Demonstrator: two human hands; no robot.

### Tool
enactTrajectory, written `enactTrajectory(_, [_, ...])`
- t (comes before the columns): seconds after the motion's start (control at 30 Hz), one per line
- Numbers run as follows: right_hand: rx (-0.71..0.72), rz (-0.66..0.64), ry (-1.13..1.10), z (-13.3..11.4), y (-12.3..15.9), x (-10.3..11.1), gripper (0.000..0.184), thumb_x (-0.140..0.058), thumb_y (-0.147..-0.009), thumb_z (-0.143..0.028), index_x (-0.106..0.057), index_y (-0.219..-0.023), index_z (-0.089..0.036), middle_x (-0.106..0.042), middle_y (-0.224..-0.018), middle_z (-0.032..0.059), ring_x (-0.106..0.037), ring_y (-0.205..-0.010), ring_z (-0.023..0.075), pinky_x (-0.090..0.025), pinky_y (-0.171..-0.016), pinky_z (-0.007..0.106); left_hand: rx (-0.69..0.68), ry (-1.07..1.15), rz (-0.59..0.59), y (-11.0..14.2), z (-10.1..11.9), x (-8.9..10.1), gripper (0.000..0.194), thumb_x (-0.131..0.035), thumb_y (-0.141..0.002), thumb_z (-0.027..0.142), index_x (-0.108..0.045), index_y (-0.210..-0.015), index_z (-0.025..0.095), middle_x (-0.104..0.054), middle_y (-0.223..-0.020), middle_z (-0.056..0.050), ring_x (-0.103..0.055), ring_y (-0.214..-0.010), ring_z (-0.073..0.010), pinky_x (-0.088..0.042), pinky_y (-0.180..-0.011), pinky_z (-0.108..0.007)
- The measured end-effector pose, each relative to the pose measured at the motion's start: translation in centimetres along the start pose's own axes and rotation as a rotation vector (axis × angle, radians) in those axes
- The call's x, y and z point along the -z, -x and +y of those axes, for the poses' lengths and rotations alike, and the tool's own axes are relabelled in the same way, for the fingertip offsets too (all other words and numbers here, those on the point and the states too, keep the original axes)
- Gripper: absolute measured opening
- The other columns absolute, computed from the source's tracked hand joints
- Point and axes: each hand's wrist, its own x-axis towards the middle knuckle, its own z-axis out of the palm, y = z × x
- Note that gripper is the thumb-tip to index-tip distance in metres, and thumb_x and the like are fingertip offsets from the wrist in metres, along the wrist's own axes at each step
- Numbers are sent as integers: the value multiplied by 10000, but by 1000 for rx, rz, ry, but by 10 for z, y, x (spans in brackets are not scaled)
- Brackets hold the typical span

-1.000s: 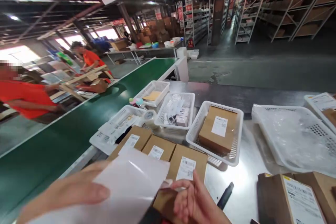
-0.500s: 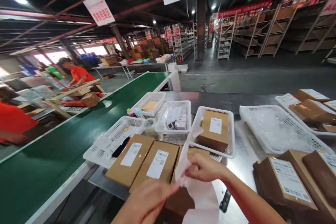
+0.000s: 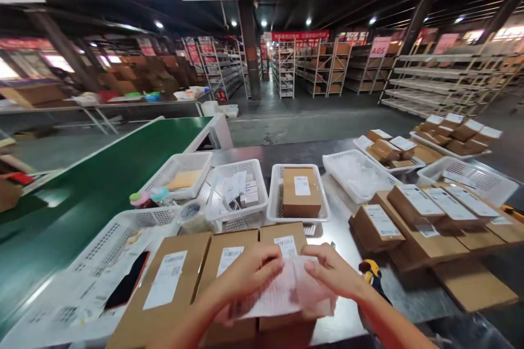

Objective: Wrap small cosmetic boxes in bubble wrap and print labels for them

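Observation:
My left hand [image 3: 257, 272] pinches the left part of a thin, pinkish-white sheet of paper [image 3: 282, 294]. On the other side my right hand [image 3: 331, 270] grips the same paper, thumb on top. The paper looks folded or in layers, with faint print that I cannot read. Beneath and behind it is a brown carton [image 3: 266, 233] with a white label, partly covered by paper and hands. To its left stand another labelled carton [image 3: 219, 245] and a wider labelled carton [image 3: 194, 248]. A yellow-and-black tool [image 3: 370, 272] lies beside my right forearm, partly hidden.
White baskets line the metal table: one holds a labelled carton [image 3: 303, 202], another small boxes [image 3: 249, 193]. A tape roll [image 3: 192, 217] and a dark flat item [image 3: 126, 281] are left. Labelled parcels [image 3: 417, 210] are stacked right. The green conveyor [image 3: 123, 169] runs along the left.
My view has turned right. The paper hung as a long strip from my right hand while my left was blurred; now both hands hold it bunched or folded between them over the carton.

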Motion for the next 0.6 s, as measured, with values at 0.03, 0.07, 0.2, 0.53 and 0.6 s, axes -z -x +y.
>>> enactTrajectory(0.03, [-14,22,7,1,2,-7,465,-481,-854,-589,-414,-593,-209,-351,-573,-42,-312,-568,106,-196,-514,245,-25,-46,-23,3,2,4,301,-461,-885,371,-451,-634,204,-498,-622,30,-431,-613,-130,-290,-582,-265])
enactTrajectory(0.07, [-22,40,15,2,3,-14,521,-473,-861,-636,-397,-575,-207,-330,-563,-45,-303,-558,102,-189,-509,244,-45,-81,-36,5,5,8,294,-457,-886,349,-442,-630,205,-494,-620,30,-420,-607,-130,-278,-579,-270])
enactTrajectory(0.2, [2,150,46,0,9,-38,611,-428,-900,-675,-359,-529,-195,-302,-531,-48,-302,-520,86,-192,-498,245,-124,-93,-40,11,5,15,303,-466,-880,326,-439,-603,204,-496,-604,27,-395,-585,-128,-275,-571,-274])
enactTrajectory(0.53, [-102,793,-236,6,35,-51,448,-643,-783,-646,-653,-702,-205,-595,-693,39,-494,-610,162,-402,-532,271,137,801,1028,5,-51,50,360,-787,-652,450,-559,-776,202,-549,-653,68,-465,-584,-90,-388,-563,-203])
enactTrajectory(0.6, [-100,609,-242,2,20,-74,449,-721,-733,-579,-722,-1002,-220,-689,-1014,92,-576,-734,198,-474,-638,305,91,916,1052,-4,-41,40,404,-825,-591,416,-558,-803,199,-569,-674,68,-494,-598,-82,-401,-571,-191])
